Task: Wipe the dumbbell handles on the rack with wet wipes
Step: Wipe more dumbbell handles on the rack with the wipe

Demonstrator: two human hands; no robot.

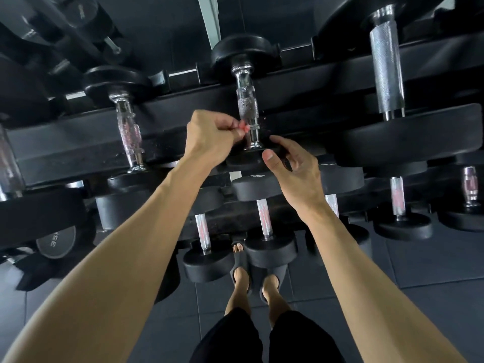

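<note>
Looking down from my head, I am leaning over the dumbbell rack (78, 142), whose black rails are carrying dumbbells in tiers. My left hand (209, 137) is curling its fingers and pinching something small and pinkish, too small to name, right beside the lower end of the knurled chrome dumbbell handle (248, 106) near the middle of the upper rail. My right hand (293, 166) is hanging just below that handle with fingers loosely spread, gripping nothing, near the black dumbbell head (246, 159).

Glossy knurled chrome handle (248, 111); matt black rubber heads (242, 52).
</note>
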